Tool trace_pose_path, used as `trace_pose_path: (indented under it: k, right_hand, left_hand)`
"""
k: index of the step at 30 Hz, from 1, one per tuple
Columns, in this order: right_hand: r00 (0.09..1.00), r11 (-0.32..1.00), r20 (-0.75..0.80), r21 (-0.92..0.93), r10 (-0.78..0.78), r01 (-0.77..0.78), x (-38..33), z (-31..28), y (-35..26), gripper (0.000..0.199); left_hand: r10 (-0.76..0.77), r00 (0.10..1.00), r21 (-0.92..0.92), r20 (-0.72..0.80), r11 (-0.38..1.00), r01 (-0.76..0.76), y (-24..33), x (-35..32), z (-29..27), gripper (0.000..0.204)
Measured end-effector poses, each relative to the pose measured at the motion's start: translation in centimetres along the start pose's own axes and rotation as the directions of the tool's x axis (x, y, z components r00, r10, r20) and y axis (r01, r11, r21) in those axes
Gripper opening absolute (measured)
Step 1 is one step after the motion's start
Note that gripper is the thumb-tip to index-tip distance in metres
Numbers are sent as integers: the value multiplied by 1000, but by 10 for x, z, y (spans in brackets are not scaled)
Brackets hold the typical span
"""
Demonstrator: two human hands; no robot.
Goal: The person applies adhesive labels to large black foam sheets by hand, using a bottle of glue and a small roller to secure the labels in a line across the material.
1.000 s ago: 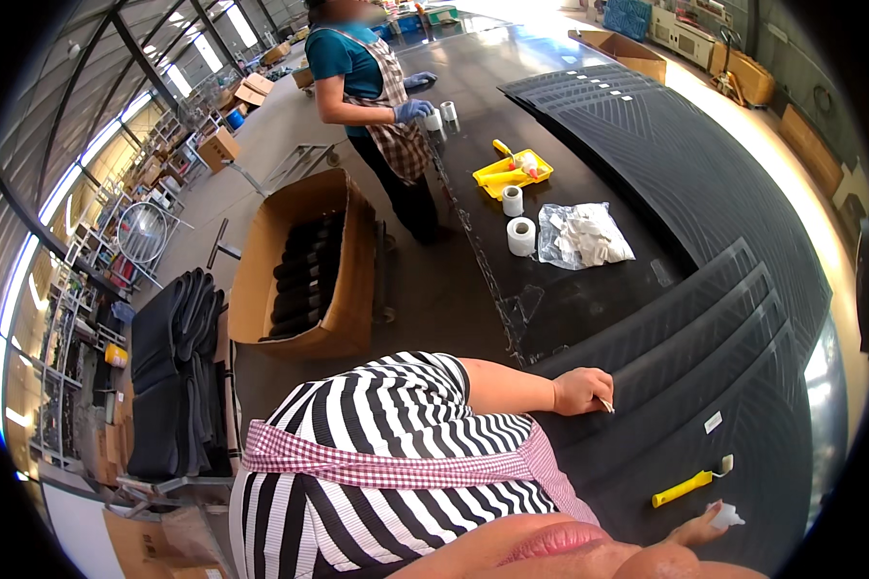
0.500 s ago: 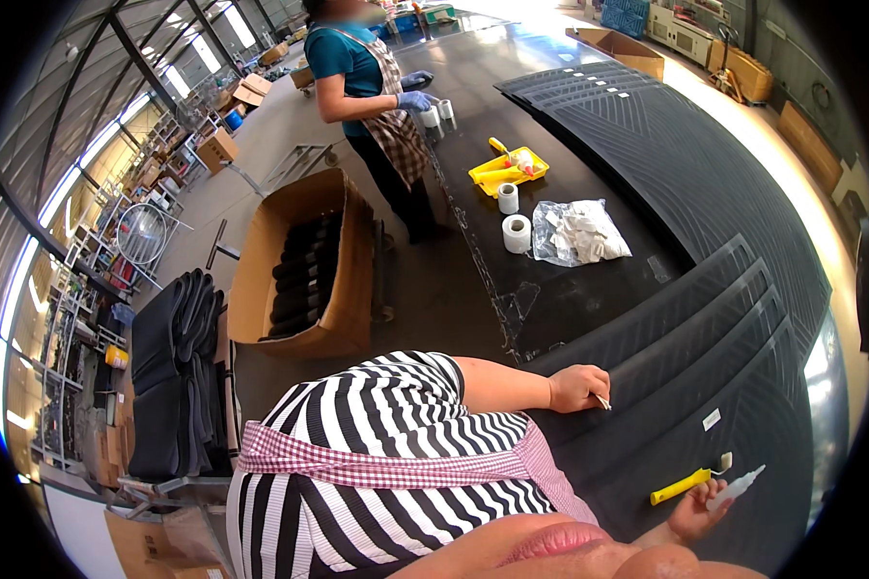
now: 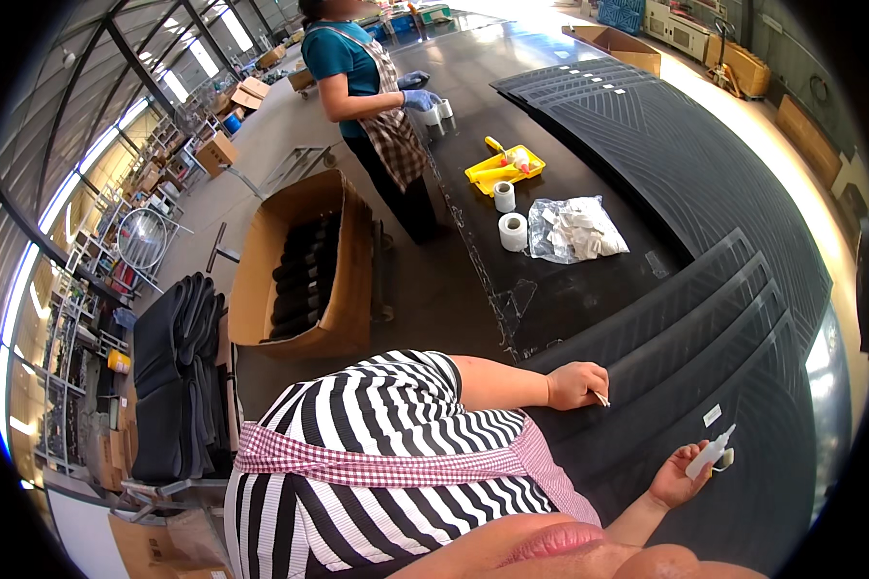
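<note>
My left hand (image 3: 575,386) is closed over the black sheets, with a small white piece (image 3: 602,398) sticking out of its fingers. My right hand (image 3: 681,475) grips a white squeeze bottle (image 3: 708,457), its pointed nozzle tilted up and away toward a white label (image 3: 712,416) on the front black sheet (image 3: 637,449). Just past the bottle shows the head of a small roller (image 3: 726,459); its yellow handle is mostly hidden behind my right hand. Several long black sheets overlap in steps under both hands.
On the table beyond are white rolls (image 3: 514,233), a plastic bag of white pieces (image 3: 577,230) and a yellow tray (image 3: 505,170). More patterned black sheets (image 3: 686,154) are stacked at the right. A co-worker (image 3: 362,96) wearing gloves stands by a cardboard box (image 3: 261,280) of black rolls.
My right hand has moved up and left with the squeeze bottle, nearer the label, and now covers most of the roller's yellow handle. My left hand has hardly moved.
</note>
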State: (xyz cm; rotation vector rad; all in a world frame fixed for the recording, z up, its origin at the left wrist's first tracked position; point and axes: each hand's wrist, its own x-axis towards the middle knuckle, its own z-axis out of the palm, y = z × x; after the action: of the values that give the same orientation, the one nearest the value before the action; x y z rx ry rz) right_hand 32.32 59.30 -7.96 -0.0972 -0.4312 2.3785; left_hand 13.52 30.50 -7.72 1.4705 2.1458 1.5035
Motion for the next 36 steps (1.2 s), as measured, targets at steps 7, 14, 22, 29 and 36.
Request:
trace_pose_path:
  k: [7, 14, 22, 29, 36]
  right_hand:
    - [988, 983, 9, -101, -154, 154, 5, -12, -18, 49]
    - [954, 948, -118, -199, -276, 249, 2, -40, -46, 44]
    - [977, 963, -71, -200, -200, 183, -7, -12, -57, 51]
    - [997, 997, -46, -52, -65, 63, -4, -5, -58, 46]
    - [998, 998, -2, -14, -65, 65, 16, 4, -54, 37]
  left_hand:
    - [16, 999, 11, -36, 1000, -15, 3, 1, 0, 2]
    - [35, 999, 10, -33, 999, -35, 2, 3, 1, 3]
    - [-2, 1000, 9, 1, 1000, 2, 2, 1, 0, 6]
    - [-1, 1000, -1, 4, 1000, 1, 2, 2, 0, 5]
    - [7, 1000, 2, -1, 1000, -7, 2, 2, 1, 5]
